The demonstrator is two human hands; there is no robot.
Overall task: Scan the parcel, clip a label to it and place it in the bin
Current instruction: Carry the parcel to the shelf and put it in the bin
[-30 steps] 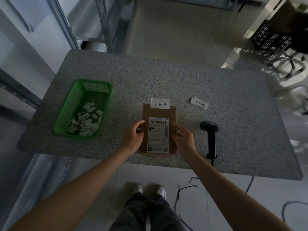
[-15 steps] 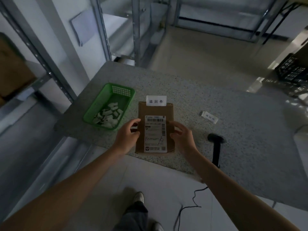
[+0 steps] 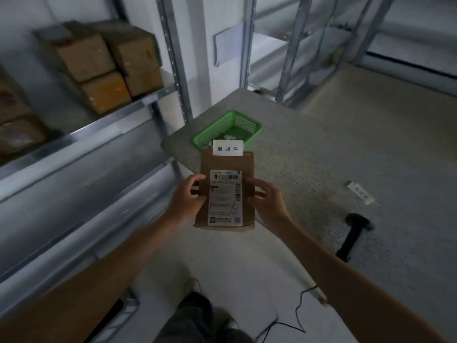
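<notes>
Both hands' fingers (image 3: 197, 178) pinch the parcel's (image 3: 226, 164) side edges, past the table (image 3: 309, 157) edge.

likely warehouse: steel racking (image 3: 138, 105), cartons (image 3: 106, 65)

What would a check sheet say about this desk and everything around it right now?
Surface: speckled table, mostly bare.
Job's things: parcel held up, white label at its top edge; scanner lying on table.
Clutter: green basket with white bits; spare label.
Grippers: left hand and right hand grip the parcel's sides.
Cables: black cable on floor.
Surroundings: shelves with boxes.
</notes>
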